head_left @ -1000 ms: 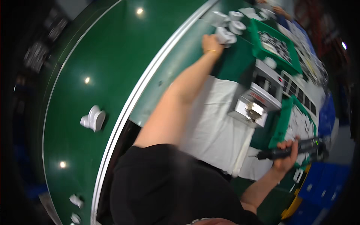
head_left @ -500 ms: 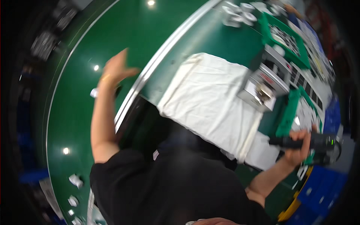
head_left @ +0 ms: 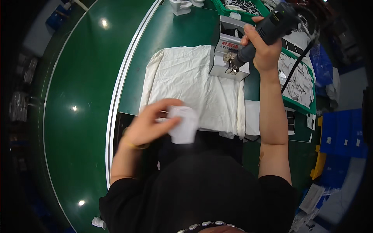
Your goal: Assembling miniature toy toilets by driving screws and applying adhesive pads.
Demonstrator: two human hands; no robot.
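My left hand (head_left: 149, 122) grips a white moulded part (head_left: 183, 125), slightly blurred, above the near edge of a white cloth (head_left: 190, 81). In my right hand (head_left: 266, 48) is a dark electric screwdriver (head_left: 272, 27), fingers wrapped round its body, tilted with its tip pointing down to the left. That tip is at the front pick-up slot of a grey box-shaped screw feeder (head_left: 229, 46); whether it touches a screw there is too small to tell. The feeder stands on the cloth's far right corner.
Right of the feeder is a green tray (head_left: 314, 105) of white strips. Another green tray (head_left: 248, 17) of small parts lies beyond it. White parts (head_left: 180, 7) stand at the far end. A green conveyor belt (head_left: 85, 128) runs along the left, and blue bins (head_left: 342, 134) are on the right.
My left hand has come back from over the belt to the cloth, now with a white part. My right hand has carried the screwdriver up and left to the screw feeder.
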